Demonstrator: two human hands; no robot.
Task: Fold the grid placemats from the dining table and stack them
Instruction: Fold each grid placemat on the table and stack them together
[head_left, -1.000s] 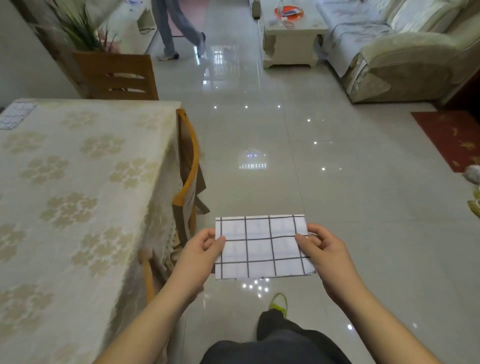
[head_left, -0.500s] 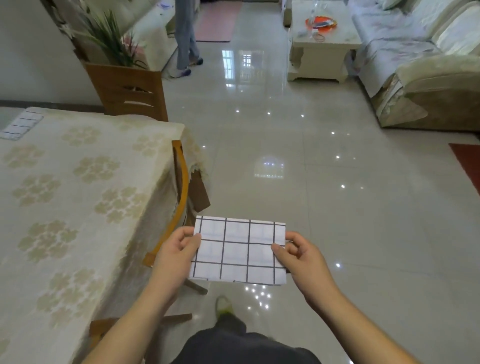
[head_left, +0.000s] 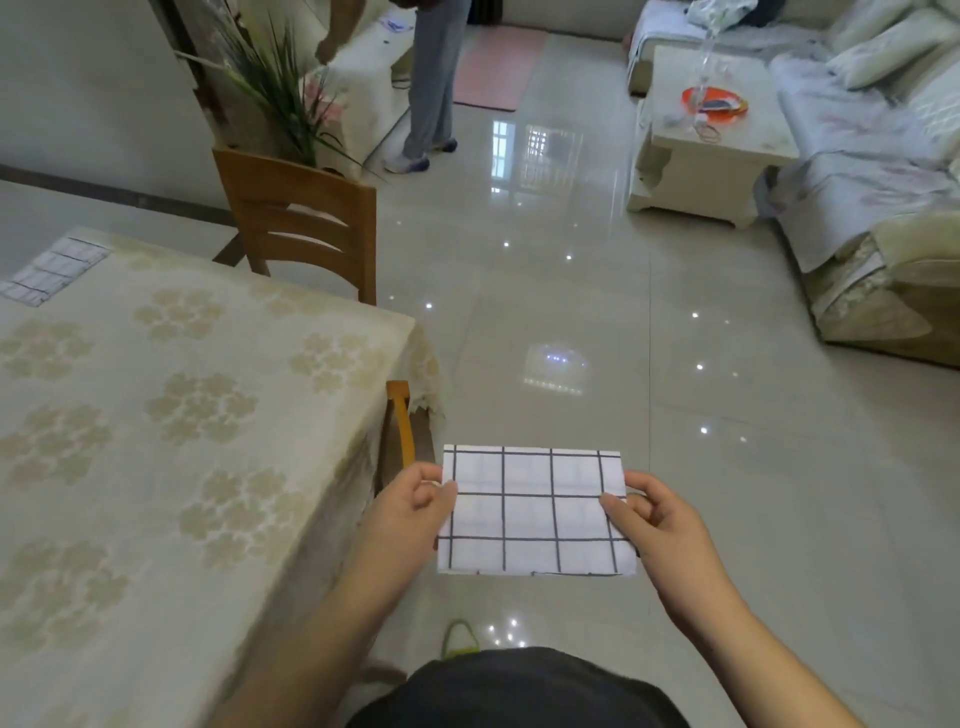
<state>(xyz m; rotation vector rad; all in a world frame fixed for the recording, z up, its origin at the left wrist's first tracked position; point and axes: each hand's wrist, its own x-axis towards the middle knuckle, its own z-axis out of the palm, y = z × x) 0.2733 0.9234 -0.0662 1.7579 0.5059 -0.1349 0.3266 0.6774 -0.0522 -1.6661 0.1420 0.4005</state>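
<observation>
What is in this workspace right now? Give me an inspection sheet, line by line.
Surface: dining table at the left, under a cream floral cloth.
Job's things: folded grid placemat held in the air beside the table; another grid placemat lies flat at the table's far corner.
Clutter: nothing seen on the visible table apart from that placemat.
Grippers: left hand pinches the folded mat's left edge; right hand pinches its right edge.
Cables: nothing seen.
Surroundings: wooden chair at the table's far end, glossy tiled floor, coffee table, sofa, a second person standing in the background.
</observation>
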